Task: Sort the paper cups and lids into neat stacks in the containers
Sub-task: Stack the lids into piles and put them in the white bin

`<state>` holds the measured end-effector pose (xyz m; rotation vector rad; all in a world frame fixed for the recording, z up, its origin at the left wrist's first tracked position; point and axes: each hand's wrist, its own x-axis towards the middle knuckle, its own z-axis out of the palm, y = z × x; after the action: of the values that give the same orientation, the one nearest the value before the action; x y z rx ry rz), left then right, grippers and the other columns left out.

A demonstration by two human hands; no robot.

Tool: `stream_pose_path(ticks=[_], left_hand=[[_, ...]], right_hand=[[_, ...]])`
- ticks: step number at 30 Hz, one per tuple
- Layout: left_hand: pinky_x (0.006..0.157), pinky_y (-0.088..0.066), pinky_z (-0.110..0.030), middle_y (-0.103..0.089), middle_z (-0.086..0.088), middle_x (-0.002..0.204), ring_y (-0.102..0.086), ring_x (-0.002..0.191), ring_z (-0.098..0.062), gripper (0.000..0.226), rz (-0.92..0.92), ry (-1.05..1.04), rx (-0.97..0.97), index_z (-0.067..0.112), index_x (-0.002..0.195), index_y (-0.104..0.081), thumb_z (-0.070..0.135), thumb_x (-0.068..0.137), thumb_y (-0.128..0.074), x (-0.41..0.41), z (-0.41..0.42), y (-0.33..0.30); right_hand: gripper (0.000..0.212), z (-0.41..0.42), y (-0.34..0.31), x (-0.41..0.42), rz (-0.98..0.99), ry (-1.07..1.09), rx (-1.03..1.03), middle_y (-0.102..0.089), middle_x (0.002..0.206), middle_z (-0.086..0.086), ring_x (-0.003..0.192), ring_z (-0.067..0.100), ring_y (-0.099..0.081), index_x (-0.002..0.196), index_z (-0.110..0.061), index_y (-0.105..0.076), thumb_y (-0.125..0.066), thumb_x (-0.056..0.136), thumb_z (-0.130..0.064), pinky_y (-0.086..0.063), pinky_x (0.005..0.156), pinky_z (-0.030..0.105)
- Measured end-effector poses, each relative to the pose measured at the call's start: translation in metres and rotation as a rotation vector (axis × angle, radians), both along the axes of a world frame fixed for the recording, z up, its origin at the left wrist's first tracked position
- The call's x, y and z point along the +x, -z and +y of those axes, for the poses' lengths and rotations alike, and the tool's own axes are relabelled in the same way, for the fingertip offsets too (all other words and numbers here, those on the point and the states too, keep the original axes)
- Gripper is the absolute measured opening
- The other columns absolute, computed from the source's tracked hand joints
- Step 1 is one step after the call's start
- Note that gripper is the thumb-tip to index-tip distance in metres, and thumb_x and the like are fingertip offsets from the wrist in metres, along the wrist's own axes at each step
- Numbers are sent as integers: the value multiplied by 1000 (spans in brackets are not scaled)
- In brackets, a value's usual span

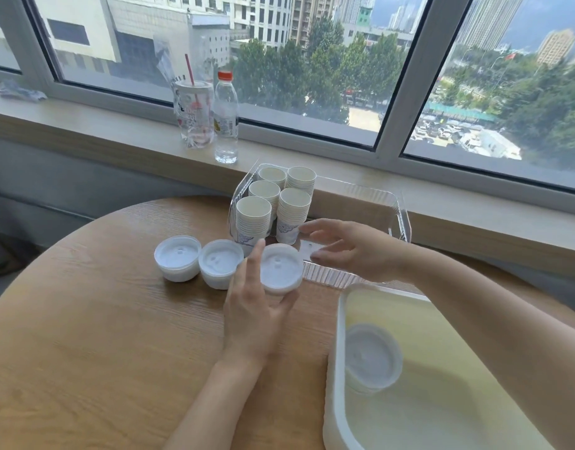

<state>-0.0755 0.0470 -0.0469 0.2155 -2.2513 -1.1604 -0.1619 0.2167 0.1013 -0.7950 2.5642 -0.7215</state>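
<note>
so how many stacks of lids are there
4: two stand free on the table, the left hand holds one, and one sits in the white bin.

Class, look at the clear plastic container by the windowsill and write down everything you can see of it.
The clear container is a see-through, ribbed plastic tray with rounded corners and raised walls, standing flat at the far edge of the round wooden table against the windowsill. Its left end holds five upright stacks of paper cups, in two rows; the rest looks unfilled. The right hand hovers over its near part, fingers spread. A stack of white lids, held by the left hand, sits just outside its near wall.
</note>
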Motion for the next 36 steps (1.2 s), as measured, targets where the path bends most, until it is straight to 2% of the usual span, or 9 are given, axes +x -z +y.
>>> stream_pose_path(ticks=[4,7,11,15,20,24,30,34,36], left_hand=[[98,-51,-33,-58,6,145,-57,130,-16,97,99,69,11,27,160,-37,52,79,-85,22,6,-44],[101,-50,-33,-59,11,146,-57,131,-12,97,144,143,23,31,158,-36,52,77,-86,40,14,-73],[103,-51,-36,-61,12,142,-57,129,-10,96,166,219,19,29,155,-41,46,75,-91,61,31,-100],[104,-51,-34,-61,10,144,-59,128,-11,96,181,307,-11,21,155,-45,42,74,-93,77,49,-112],[99,-40,-7,-55,20,143,-57,125,-4,96,139,438,-19,26,158,-42,61,78,-83,94,66,-111],[99,-47,-14,-52,28,140,-58,123,-1,89,111,506,-46,30,158,-42,71,84,-67,99,77,-106],[98,-42,-7,-56,25,139,-54,122,8,80,62,586,-148,31,154,-48,69,86,-68,98,92,-99],[104,-47,-21,-56,21,142,-54,129,3,79,4,645,-220,29,153,-51,67,86,-69,96,94,-95],[106,-42,-15,-57,21,140,-54,128,2,75,-7,646,-252,29,151,-54,65,86,-70,95,92,-96]], right_hand=[[70,16,-19,28,-95,-9,-277,-53,150,-20,135,7,-58,150,-54,-44,-69,85,-59,-48,115,42],[69,31,-29,50,-197,-51,-404,-54,153,-20,141,8,-53,153,-53,-41,-71,91,-47,-47,116,45],[68,53,-38,76,-211,-33,-501,-58,149,-21,132,7,-62,155,-43,-42,-73,97,-26,-57,105,37],[69,78,-40,99,-209,36,-609,-62,145,-13,123,16,-70,152,-33,-48,-77,91,-19,-61,93,34],[73,110,-34,122,-198,117,-637,-68,137,-3,121,19,-70,151,-29,-52,-81,85,-21,-61,96,39],[75,135,-28,137,-250,137,-692,-68,138,-2,122,23,-70,153,-32,-48,-79,87,-14,-61,94,39],[60,161,-11,153,-253,194,-631,-64,144,-4,126,22,-68,147,-29,-56,-78,93,-13,-56,106,45],[60,174,2,157,-253,245,-591,-65,141,-9,125,17,-68,145,-33,-58,-80,93,-15,-56,106,41],[60,180,8,157,-245,273,-566,-65,141,-11,125,15,-68,144,-35,-59,-82,91,-16,-56,106,39]])
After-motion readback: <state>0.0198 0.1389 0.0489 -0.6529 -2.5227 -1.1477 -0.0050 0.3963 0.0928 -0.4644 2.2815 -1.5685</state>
